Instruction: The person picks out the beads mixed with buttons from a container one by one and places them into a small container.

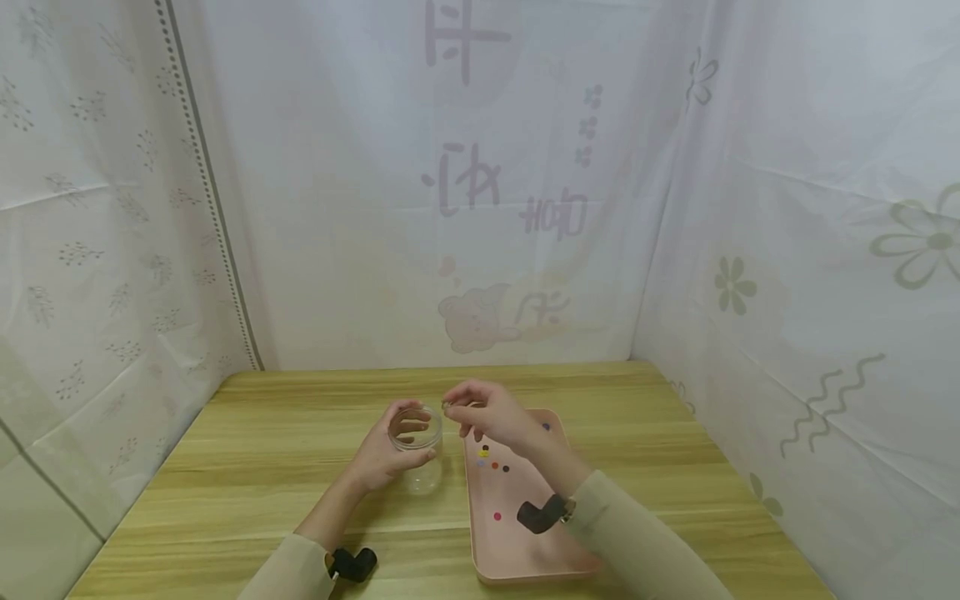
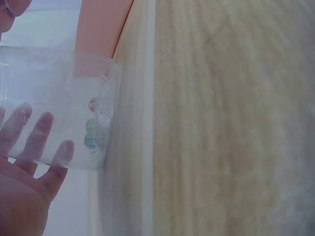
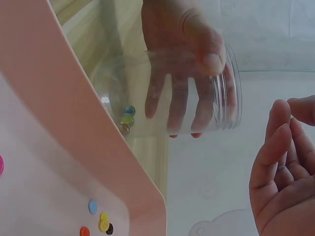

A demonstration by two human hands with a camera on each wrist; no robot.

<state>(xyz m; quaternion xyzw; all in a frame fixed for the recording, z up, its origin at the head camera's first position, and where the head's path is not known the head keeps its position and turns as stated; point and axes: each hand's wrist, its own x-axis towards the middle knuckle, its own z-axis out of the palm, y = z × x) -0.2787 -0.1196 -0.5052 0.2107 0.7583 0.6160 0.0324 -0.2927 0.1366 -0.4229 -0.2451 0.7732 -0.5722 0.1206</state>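
Observation:
My left hand (image 1: 386, 454) grips a clear, lidless plastic jar (image 1: 423, 475) round its side, with the thumb across the front. The jar stands upright on the table, its mouth facing up. Several glass marbles (image 3: 128, 119) lie on its bottom, bluish, green and brownish ones among them. Beside the rim, on the right, my right hand (image 1: 491, 412) pinches a small glassy marble (image 1: 447, 406) between thumb and fingertips. That marble is mostly hidden by the fingers in the right wrist view.
Right of the jar lies a shallow pink tray (image 1: 480, 571), partly under my right forearm. Several loose buttons are in it, including a pink button (image 1: 497, 517) and a light blue button (image 3: 92, 206). Printed curtains surround the wooden table (image 1: 285, 417) at the back and sides.

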